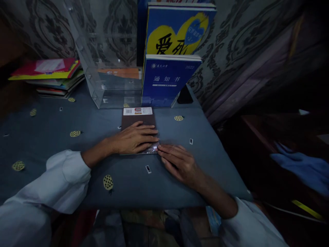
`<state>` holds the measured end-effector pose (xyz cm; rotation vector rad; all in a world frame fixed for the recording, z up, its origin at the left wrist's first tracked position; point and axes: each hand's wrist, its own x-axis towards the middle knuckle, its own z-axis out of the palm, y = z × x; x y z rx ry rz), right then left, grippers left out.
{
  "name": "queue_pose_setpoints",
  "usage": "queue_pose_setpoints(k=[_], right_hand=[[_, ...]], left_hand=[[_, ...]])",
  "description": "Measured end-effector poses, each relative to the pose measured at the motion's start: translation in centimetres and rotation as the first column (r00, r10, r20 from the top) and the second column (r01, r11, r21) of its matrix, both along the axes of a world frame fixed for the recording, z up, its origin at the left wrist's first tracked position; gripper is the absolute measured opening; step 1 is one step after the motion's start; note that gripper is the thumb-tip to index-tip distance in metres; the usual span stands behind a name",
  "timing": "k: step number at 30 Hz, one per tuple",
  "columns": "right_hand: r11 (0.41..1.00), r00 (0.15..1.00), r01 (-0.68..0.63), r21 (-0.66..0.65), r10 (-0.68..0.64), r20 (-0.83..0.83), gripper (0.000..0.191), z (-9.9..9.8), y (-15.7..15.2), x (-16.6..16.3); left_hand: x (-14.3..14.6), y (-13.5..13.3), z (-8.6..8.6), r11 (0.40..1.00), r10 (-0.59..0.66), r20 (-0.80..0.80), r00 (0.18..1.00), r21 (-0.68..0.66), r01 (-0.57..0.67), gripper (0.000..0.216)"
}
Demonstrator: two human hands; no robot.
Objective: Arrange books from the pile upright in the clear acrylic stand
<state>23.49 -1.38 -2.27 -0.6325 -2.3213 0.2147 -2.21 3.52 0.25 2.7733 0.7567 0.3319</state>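
Note:
A dark brown notebook (pixel 128 120) with a white barcode label along its top lies on the blue tablecloth. My left hand (pixel 136 138) rests flat across its lower half, fingers stretched out to the right. At the lower right corner, my right hand (pixel 178 160) has its fingers pressed together, the tips on the notebook's edge. Near those fingertips the surface is glossy and catches light. The right thumb is partly hidden, so the exact grip there is hard to see.
Behind the notebook stands a clear acrylic rack (pixel 96 85) holding upright books, a blue booklet (pixel 167 80) in front. A stack of books and papers (pixel 55 73) lies at the back left. A black phone-like object (pixel 185 95) sits beside the rack. The table's right edge drops off near blue cloth (pixel 303 168).

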Motion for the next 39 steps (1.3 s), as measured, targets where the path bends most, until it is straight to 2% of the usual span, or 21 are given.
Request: queue_pose_setpoints(k=[3,8,17,23,30,39], right_hand=[[0.999,0.999,-0.023,0.05,0.025,-0.039,0.02,0.2,-0.3,-0.1],[0.999,0.998,-0.034,0.036,0.036,-0.045,0.015,0.3,-0.4,-0.2],[0.998,0.997,-0.052,0.026,0.053,-0.052,0.012,0.3,-0.4,-0.1],[0.998,0.996,-0.055,0.011,0.056,-0.073,0.012,0.1,-0.3,-0.2],[0.998,0.995,-0.069,0.006,0.069,-0.067,0.012,0.3,-0.3,-0.2],[0.997,0.993,-0.075,-0.016,0.073,-0.092,0.014,0.3,-0.2,-0.2]], left_hand=[[-0.1,-1.4,0.0,0.999,-0.032,0.009,0.999,0.016,0.032,0.038],[-0.1,-2.7,-0.3,0.998,-0.035,0.006,0.999,0.045,0.035,0.038],[-0.2,-5.2,-1.0,0.977,-0.007,0.019,1.0,0.213,0.003,0.036],[-2.0,-6.9,-1.4,0.97,0.04,0.047,0.998,0.236,-0.05,0.039],[-4.3,-8.1,-1.0,0.967,0.078,0.0,0.997,0.242,-0.075,0.039],[-7.9,-9.3,-1.0,0.964,0.201,0.065,0.977,0.162,-0.209,0.05]])
